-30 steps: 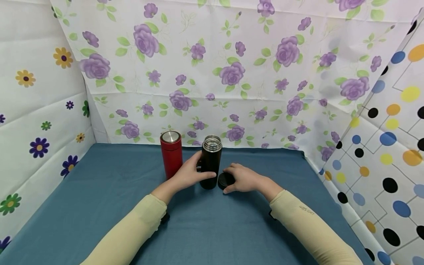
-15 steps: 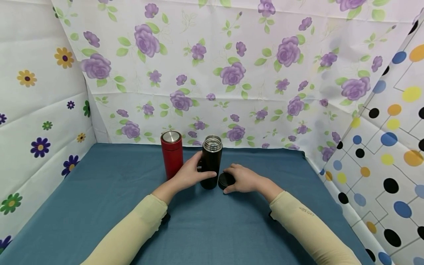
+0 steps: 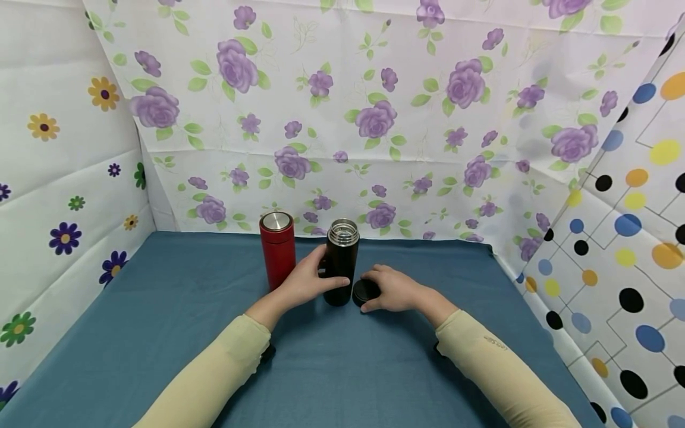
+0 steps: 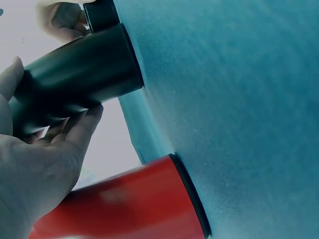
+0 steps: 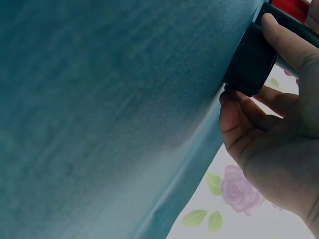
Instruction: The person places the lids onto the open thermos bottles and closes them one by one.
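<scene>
Head view: your left hand [image 3: 305, 278] grips the upright black flask [image 3: 341, 260]; your right hand [image 3: 395, 290] pinches the black lid [image 3: 366, 291] just beside it. Both seem stiff, probably slippery: hold flask mid-body, lid by its sides.

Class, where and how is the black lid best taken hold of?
The black lid is likely best pinched across its round side wall, coming from the right, as the right hand does: it sits low on the blue cloth, with the black flask close on its left.
</scene>
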Action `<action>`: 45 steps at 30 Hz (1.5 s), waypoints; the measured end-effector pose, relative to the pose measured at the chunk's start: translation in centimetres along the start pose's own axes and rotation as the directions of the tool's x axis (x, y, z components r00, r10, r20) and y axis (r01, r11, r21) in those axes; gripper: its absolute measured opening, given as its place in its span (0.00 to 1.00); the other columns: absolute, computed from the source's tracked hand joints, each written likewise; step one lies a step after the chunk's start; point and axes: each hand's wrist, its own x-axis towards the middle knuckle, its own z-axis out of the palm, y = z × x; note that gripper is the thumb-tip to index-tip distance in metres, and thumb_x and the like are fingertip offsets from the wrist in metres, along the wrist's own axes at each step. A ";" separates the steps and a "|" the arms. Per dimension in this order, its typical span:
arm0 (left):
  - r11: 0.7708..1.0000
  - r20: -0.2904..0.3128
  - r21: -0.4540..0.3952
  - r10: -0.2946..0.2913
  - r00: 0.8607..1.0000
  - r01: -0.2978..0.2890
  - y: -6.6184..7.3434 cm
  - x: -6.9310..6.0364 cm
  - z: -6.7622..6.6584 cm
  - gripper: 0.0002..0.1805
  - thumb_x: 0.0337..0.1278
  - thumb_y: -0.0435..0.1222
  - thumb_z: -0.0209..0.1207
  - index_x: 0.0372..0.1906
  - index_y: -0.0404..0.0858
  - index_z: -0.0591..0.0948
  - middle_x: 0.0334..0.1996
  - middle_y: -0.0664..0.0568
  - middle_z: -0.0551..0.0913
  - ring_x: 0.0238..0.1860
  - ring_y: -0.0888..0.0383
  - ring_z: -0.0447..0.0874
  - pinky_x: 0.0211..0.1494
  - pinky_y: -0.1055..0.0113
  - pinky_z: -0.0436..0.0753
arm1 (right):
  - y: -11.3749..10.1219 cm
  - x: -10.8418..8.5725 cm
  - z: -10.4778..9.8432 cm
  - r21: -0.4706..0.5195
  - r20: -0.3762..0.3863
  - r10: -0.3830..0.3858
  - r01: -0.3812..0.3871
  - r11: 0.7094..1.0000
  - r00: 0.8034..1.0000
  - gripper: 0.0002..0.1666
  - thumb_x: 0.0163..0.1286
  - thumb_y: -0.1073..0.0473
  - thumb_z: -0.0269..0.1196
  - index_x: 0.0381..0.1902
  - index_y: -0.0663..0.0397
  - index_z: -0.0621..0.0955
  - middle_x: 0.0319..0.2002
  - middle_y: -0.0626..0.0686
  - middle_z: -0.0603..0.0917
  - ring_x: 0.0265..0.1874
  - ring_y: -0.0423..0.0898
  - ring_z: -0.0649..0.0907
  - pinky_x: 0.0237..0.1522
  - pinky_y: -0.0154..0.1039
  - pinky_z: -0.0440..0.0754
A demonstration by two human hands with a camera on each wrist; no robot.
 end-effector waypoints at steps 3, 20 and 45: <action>1.000 -0.005 0.002 0.002 1.000 -0.002 0.1 -0.1 0.0 0.43 0.67 0.49 0.79 0.81 0.48 0.71 0.73 0.51 0.79 0.73 0.44 0.80 0.74 0.37 0.81 | 0.0 0.0 0.0 0.002 -0.002 -0.004 0.004 1.000 1.000 0.46 0.68 0.36 0.81 0.75 0.53 0.81 0.60 0.52 0.82 0.53 0.48 0.82 0.56 0.52 0.84; 1.000 0.010 0.012 -0.020 1.000 0.020 0.9 -1.8 0.0 0.44 0.65 0.46 0.81 0.80 0.49 0.72 0.73 0.54 0.80 0.73 0.46 0.80 0.73 0.38 0.82 | -0.1 -1.0 -1.6 0.057 -0.043 -0.001 0.003 0.998 0.999 0.45 0.69 0.37 0.80 0.75 0.51 0.81 0.60 0.51 0.82 0.50 0.46 0.83 0.52 0.51 0.84; 1.000 0.125 -0.019 0.016 0.992 -0.014 3.5 -7.5 0.2 0.39 0.64 0.49 0.81 0.75 0.50 0.75 0.68 0.57 0.83 0.71 0.49 0.82 0.70 0.37 0.84 | -2.0 -4.7 -4.8 0.121 -0.095 -0.047 0.058 0.991 0.994 0.43 0.68 0.31 0.78 0.72 0.47 0.83 0.54 0.44 0.82 0.46 0.47 0.82 0.46 0.48 0.81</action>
